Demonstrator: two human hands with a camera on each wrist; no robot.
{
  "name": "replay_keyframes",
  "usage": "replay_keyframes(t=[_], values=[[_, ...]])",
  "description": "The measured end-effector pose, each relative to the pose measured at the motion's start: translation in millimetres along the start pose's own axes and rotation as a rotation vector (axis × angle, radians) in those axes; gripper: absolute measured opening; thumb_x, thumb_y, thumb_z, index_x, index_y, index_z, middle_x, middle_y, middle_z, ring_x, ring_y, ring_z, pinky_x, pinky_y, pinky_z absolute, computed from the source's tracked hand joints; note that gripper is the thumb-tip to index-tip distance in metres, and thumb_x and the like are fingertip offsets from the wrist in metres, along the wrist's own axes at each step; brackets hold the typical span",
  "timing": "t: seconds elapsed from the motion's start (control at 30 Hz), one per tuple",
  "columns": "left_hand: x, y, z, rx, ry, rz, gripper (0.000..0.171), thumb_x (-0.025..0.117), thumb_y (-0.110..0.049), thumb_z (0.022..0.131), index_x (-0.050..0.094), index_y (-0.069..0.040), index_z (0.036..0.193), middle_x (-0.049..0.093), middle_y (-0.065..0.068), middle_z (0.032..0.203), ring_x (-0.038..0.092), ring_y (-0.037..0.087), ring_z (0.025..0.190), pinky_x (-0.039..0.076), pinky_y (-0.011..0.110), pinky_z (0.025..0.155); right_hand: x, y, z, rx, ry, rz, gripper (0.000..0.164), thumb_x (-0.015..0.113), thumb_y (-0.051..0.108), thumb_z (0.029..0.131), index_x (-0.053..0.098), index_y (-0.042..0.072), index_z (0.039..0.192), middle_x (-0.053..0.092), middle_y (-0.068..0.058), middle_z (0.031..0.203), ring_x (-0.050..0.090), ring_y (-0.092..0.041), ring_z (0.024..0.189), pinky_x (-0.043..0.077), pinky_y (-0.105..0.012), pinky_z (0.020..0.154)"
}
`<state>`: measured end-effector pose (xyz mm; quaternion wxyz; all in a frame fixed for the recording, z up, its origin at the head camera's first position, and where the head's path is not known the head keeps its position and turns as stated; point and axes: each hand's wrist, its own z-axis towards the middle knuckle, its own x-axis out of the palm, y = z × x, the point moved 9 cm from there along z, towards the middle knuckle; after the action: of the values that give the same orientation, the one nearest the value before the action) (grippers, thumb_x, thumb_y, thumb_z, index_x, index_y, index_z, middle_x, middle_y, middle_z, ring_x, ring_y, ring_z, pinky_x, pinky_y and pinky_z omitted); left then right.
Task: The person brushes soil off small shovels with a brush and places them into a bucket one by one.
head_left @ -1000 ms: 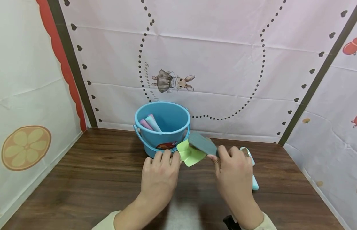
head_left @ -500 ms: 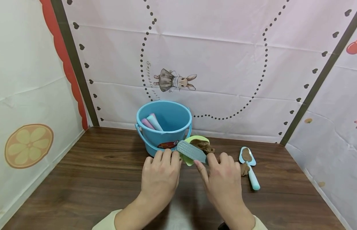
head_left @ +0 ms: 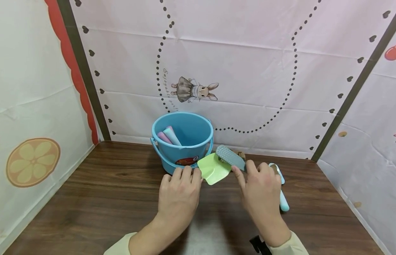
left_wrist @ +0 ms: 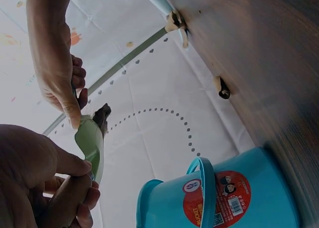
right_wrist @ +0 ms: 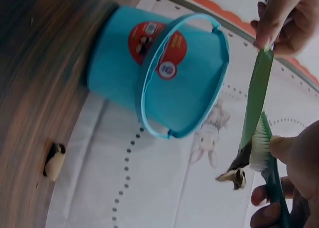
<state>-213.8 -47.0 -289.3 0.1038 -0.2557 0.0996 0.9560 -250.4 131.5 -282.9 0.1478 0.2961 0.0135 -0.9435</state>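
Brush (head_left: 231, 158): moved to scoop's (head_left: 213, 171) right edge; likely light, stiff.
Right hand (head_left: 262, 187): pinches brush's near end.
Left hand (head_left: 179, 193): fingers curled round scoop's near end, probably safest hold.
Brown lump (right_wrist: 242, 161): likely soft.

In head view, can't see handle of brush (head_left: 230, 158) or middle of trowel (head_left: 284, 202), hidden by right grip (head_left: 261, 187). Can't read label (head_left: 187, 161), print too small.
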Motion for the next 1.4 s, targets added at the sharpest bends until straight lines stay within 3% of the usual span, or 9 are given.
replay_keyframes(t=[0.13, 0.2, 0.4, 0.53, 0.67, 0.93, 1.13, 1.23, 1.4], values=[[-0.4, 0.0, 0.0, 0.003, -0.017, 0.016, 0.013, 0.077, -0.012, 0.086, 0.064, -0.008, 0.085, 0.057, 0.007, 0.074, 0.05, 0.024, 0.061, 0.03, 0.032, 0.048, -6.3, -9.2, 2.5, 0.044, -0.049, -0.033, 0.047, 0.069, 0.047, 0.091, 0.049, 0.006, 0.078, 0.036, -0.008, 0.063, 0.041, -0.031, 0.052, 0.028, -0.041, 0.048], [-0.7, 0.4, 0.3, 0.004, -0.025, 0.019, 0.007, 0.07, -0.009, 0.089, 0.064, -0.008, 0.086, 0.058, 0.008, 0.075, 0.05, 0.025, 0.061, 0.029, 0.032, 0.047, -9.5, -8.9, 2.8, 0.05, -0.051, -0.029, 0.049, 0.062, 0.05, 0.096, 0.047, 0.006, 0.078, 0.036, -0.008, 0.064, 0.041, -0.03, 0.053, 0.027, -0.04, 0.048], [-2.2, 1.9, 1.7, -0.001, -0.048, -0.001, 0.024, 0.047, -0.013, 0.101, 0.063, -0.008, 0.083, 0.055, 0.007, 0.072, 0.048, 0.025, 0.06, 0.026, 0.032, 0.047, -11.6, 25.6, -4.1, -0.038, 0.02, 0.044, 0.052, 0.054, 0.054, 0.099, 0.051, 0.006, 0.079, 0.037, -0.006, 0.063, 0.042, -0.029, 0.054, 0.026, -0.038, 0.047], [-0.8, 2.0, 1.4, 0.003, -0.009, -0.035, 0.009, 0.069, -0.015, 0.092, 0.067, -0.008, 0.086, 0.058, 0.007, 0.074, 0.052, 0.025, 0.062, 0.028, 0.032, 0.047, -2.1, 45.3, -13.7, -0.067, 0.13, 0.063, 0.047, 0.056, 0.052, 0.099, 0.052, 0.009, 0.08, 0.036, -0.001, 0.064, 0.041, -0.023, 0.054, 0.025, -0.034, 0.05], [-2.2, 1.6, 1.6, 0.012, -0.007, -0.063, 0.021, 0.082, -0.023, 0.084, 0.068, -0.008, 0.089, 0.058, 0.007, 0.074, 0.053, 0.025, 0.063, 0.029, 0.032, 0.047, 4.1, 44.9, -16.5, -0.048, 0.164, 0.05, 0.044, 0.058, 0.051, 0.099, 0.052, 0.011, 0.08, 0.034, 0.0, 0.063, 0.039, -0.021, 0.054, 0.024, -0.034, 0.05], [-4.4, 1.7, 1.8, 0.009, -0.031, -0.072, 0.026, 0.077, -0.031, 0.089, 0.063, -0.009, 0.087, 0.053, 0.006, 0.072, 0.051, 0.024, 0.062, 0.03, 0.032, 0.048, -3.5, 11.8, -2.5, 0.0, 0.021, 0.016, 0.044, 0.066, 0.046, 0.094, 0.052, 0.007, 0.079, 0.036, -0.005, 0.061, 0.042, -0.029, 0.053, 0.026, -0.038, 0.046], [-2.1, 5.0, 2.4, -0.009, 0.014, -0.082, 0.024, 0.078, -0.027, 0.088, 0.065, -0.008, 0.091, 0.056, 0.008, 0.077, 0.053, 0.025, 0.065, 0.034, 0.034, 0.049, -13.4, -6.3, 3.6, 0.054, -0.031, -0.048, 0.047, 0.064, 0.047, 0.095, 0.048, 0.006, 0.079, 0.036, -0.007, 0.062, 0.04, -0.03, 0.051, 0.027, -0.041, 0.047], [-1.1, 5.5, 2.6, -0.011, 0.037, -0.088, 0.025, 0.08, -0.028, 0.087, 0.065, -0.008, 0.091, 0.057, 0.008, 0.078, 0.054, 0.025, 0.067, 0.036, 0.034, 0.049, -16.0, 3.7, 0.7, 0.034, -0.026, -0.013, 0.047, 0.061, 0.048, 0.096, 0.049, 0.006, 0.079, 0.037, -0.007, 0.063, 0.04, -0.03, 0.053, 0.028, -0.041, 0.048], [-3.0, 4.6, 2.7, 0.002, 0.024, -0.114, 0.027, 0.085, -0.025, 0.081, 0.066, -0.008, 0.09, 0.057, 0.007, 0.077, 0.054, 0.025, 0.067, 0.032, 0.033, 0.049, -11.6, 40.0, -11.5, -0.074, 0.023, 0.032, 0.05, 0.051, 0.052, 0.101, 0.053, 0.006, 0.08, 0.039, -0.006, 0.064, 0.043, -0.029, 0.054, 0.026, -0.038, 0.048]])
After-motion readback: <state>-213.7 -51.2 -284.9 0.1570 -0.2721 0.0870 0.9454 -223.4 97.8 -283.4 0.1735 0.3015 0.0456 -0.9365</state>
